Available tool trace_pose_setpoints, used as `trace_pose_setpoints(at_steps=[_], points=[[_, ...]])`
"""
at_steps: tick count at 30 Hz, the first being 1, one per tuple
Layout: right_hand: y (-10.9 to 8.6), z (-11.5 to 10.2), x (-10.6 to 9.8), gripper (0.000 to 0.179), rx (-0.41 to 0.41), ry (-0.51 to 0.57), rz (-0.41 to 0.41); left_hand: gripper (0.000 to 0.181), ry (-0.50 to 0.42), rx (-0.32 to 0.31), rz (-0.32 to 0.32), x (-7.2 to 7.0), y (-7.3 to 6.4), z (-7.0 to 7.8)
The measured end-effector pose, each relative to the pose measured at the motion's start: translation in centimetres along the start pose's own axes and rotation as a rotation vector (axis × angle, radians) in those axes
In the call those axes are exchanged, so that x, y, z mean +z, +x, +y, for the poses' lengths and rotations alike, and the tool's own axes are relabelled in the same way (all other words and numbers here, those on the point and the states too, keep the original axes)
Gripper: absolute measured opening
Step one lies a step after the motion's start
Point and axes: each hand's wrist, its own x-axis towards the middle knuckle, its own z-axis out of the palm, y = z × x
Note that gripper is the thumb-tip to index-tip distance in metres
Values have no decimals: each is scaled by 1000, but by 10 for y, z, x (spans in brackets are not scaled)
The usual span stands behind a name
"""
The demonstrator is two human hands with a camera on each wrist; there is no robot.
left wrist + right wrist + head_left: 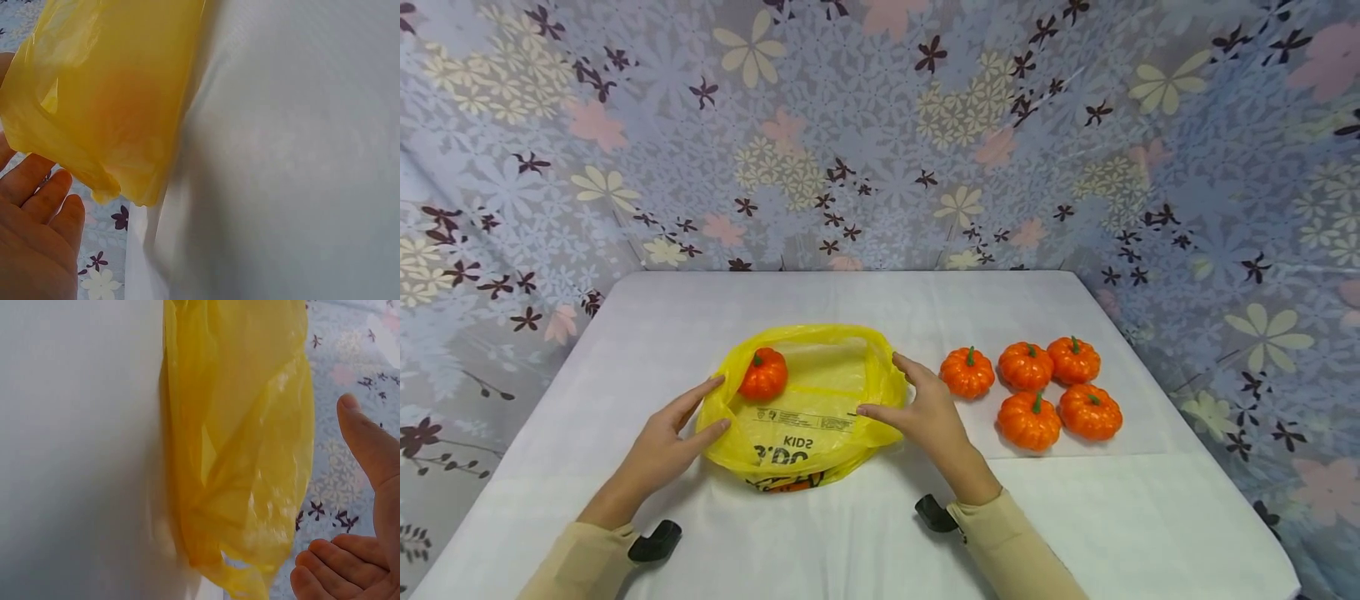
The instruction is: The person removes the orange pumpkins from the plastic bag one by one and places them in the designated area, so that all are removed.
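Note:
A yellow plastic bag with dark printing lies with its mouth spread wide in the head view. One small orange pumpkin with a green stem sits inside it, toward the left. At the bag's left rim is my left hand, thumb and index finger spread apart, fingertips right at the plastic. My right hand stands at the right rim, its thumb over the edge and its fingers extended. In the right wrist view that hand's fingers are loosely bent with nothing in them, beside the bag's side.
Several more orange pumpkins stand grouped on the white-covered table, right of the bag. A flowered cloth hangs behind the table and along its sides. Dark wrist devices sit at both sleeve cuffs.

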Motion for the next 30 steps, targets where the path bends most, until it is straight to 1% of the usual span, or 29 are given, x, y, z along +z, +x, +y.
trace_pose_setpoints(at_steps=[6, 9, 16, 30], points=[[1, -6, 9, 98, 28, -50, -53, 69, -3, -7, 2, 0, 0, -2], [1, -9, 13, 98, 26, -64, -78, 68, -5, -10, 4, 0, -1, -2], [3, -15, 22, 97, 25, -45, -112, 69, -7, -23, 1, 2, -1, 1], [12, -25, 42, 101, 24, -34, -152, 68, -15, -19, -5, 2, 2, 2]])
